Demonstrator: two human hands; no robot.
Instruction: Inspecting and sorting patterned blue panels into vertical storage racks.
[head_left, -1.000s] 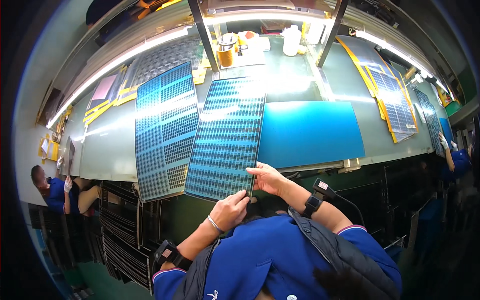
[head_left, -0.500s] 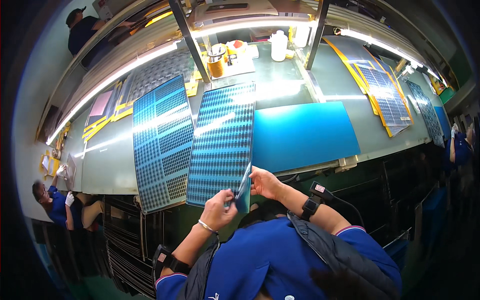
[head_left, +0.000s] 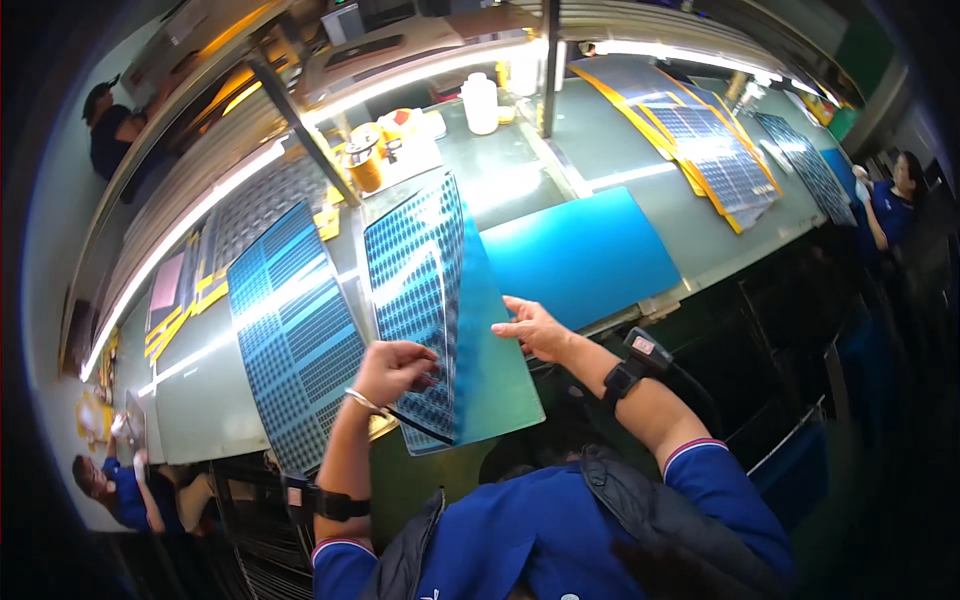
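Note:
My left hand (head_left: 396, 370) is closed, its fingertips pinched on a thin film (head_left: 415, 245) printed with rows of dark patterned blocks. The film is bowed up along its right side, and a dark strip runs along its near edge. Bare blue-green sheet (head_left: 495, 365) shows under and to the right of it. At that sheet's right edge is my right hand (head_left: 537, 328), thumb on top and fingers at the rim, gripping it. Left of these lies another patterned blue sheet (head_left: 295, 325), and to the right a plain bright blue sheet (head_left: 590, 255).
An orange-brown can (head_left: 363, 168) and a white bottle (head_left: 480, 104) stand at the back. Metal posts (head_left: 549, 70) and lit tubes frame the bench. Yellow-edged patterned sheets (head_left: 715, 150) lie at the right. Co-workers sit at far left (head_left: 130, 490) and far right (head_left: 890, 205).
The film has come away from the sheet's right part, baring a wide blue-green strip. My left hand has moved left and up; my right hand sits further up the edge. The view has shifted.

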